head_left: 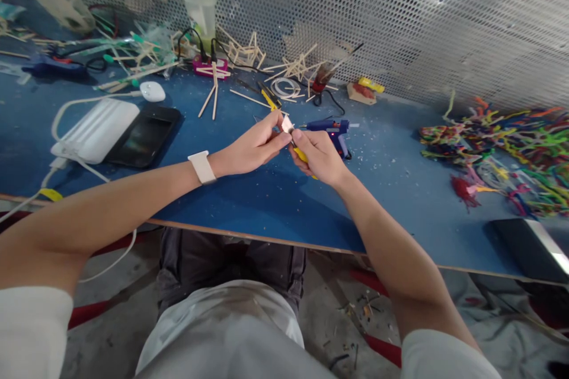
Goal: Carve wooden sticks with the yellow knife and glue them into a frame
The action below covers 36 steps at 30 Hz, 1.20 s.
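Over the middle of the blue table [249, 207], my left hand [255, 145] pinches a small pale piece [287, 124] between thumb and fingers. My right hand [320, 154] is closed around a yellow-handled tool [300, 154], whose front end meets the pale piece. The fingers hide most of that tool, so its kind is unclear. Just behind my right hand lies a blue glue gun [329, 126]. A yellow and black cutter [269, 98] rests beyond my left fingertips.
White power bank [104, 124] and dark phone [144, 136] lie left, with cables. Along the mesh wall [400, 18] are wooden sticks [242, 50], a cup [199, 12] and a pink socket block [208, 67]. Colourful pipe cleaners [502, 154] and a black object [524, 249] occupy the right.
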Each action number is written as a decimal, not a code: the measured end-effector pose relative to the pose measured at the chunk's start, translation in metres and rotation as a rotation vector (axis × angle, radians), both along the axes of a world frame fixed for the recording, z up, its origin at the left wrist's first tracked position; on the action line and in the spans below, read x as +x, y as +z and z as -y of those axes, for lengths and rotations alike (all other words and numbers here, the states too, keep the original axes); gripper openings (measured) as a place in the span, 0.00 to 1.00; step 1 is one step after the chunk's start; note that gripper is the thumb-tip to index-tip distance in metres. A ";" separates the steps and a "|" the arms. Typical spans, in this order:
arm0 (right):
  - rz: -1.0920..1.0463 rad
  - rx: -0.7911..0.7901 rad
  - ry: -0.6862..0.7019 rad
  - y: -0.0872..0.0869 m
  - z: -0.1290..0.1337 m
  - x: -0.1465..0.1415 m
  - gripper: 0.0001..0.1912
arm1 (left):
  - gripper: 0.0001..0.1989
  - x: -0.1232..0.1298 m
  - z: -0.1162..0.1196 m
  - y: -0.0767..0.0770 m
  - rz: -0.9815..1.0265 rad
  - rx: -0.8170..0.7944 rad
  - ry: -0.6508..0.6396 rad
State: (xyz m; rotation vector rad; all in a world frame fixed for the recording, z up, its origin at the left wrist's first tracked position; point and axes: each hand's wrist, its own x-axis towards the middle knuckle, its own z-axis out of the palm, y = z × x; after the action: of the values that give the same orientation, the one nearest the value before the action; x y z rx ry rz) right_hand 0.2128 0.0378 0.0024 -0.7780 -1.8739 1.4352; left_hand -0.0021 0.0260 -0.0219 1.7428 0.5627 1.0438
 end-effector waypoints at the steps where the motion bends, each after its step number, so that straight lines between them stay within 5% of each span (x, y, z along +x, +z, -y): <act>1: 0.005 0.002 0.013 0.001 0.000 0.001 0.38 | 0.28 -0.001 0.000 0.001 -0.004 -0.011 -0.016; 9: 0.065 -0.006 0.124 0.010 -0.003 0.009 0.38 | 0.27 -0.003 0.003 0.010 -0.053 0.016 -0.068; 29: -0.021 0.018 -0.001 -0.001 0.000 0.000 0.37 | 0.28 0.001 0.003 0.002 -0.007 0.014 0.052; 36: 0.044 0.096 0.085 0.006 -0.003 0.007 0.38 | 0.26 -0.002 0.002 0.005 -0.085 0.059 -0.032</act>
State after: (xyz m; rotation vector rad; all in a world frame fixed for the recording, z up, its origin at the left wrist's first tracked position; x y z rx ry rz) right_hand 0.2196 0.0410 0.0086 -0.6961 -2.0162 1.3777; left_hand -0.0036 0.0240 -0.0164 1.8494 0.5602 0.9767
